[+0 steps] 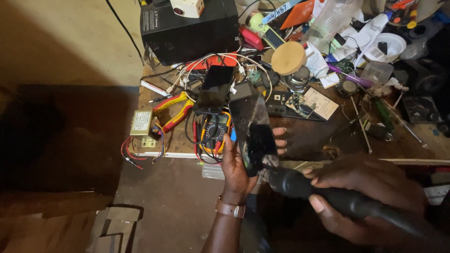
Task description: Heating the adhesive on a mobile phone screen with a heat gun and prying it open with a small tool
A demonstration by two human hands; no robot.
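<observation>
Leftmost, over the edge of the cluttered wooden surface (309, 136): left hand (236, 166) closed around a flat black glossy rectangular phone panel (255, 133), thumb on its left edge, fingertips (280, 140) curled over its right edge, long axis running up and slightly left, away from the wrist. Just beyond its top end, a yellow and black multimeter (213, 131) and a dark phone (214, 89), lying on the surface. Rightward: right hand (370, 197) wrapped tight on a thick black cylindrical tool (323, 192), barrel slanting up-left, nose right at the panel's lower end, touching or nearly so
</observation>
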